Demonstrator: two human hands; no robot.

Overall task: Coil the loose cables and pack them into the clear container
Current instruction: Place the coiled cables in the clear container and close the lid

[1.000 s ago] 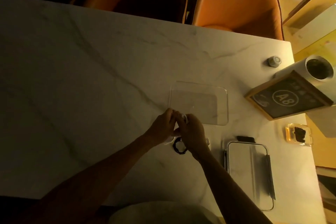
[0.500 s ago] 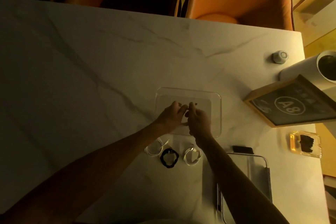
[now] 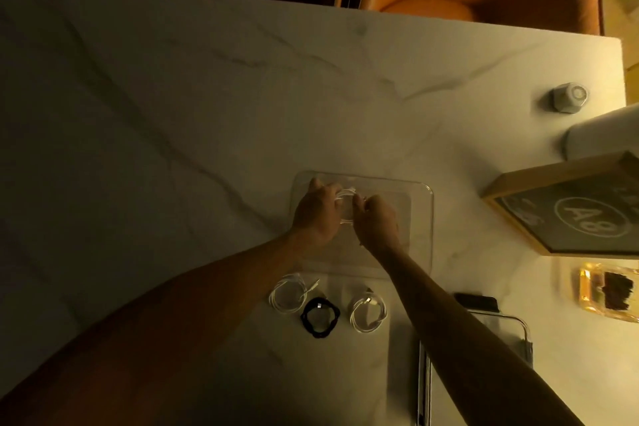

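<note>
Both hands (image 3: pixel 345 214) carried coil (image 3: pixel 346 199) over container (image 3: pixel 427 218).

Both forearms are bare to the frame edge, left grip (image 3: pixel 320 214) and right grip (image 3: pixel 377 223) ungloved

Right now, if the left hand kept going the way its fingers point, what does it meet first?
Probably the far wall of the clear rectangular plastic container: the left hand, sharing a coiled white cable with the right hand, points there. Height unclear.

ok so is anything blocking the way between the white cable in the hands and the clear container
Nothing visible does. The left hand and right hand hold the coiled white cable directly over the open clear container; its lid lies apart, at the near right.
</note>
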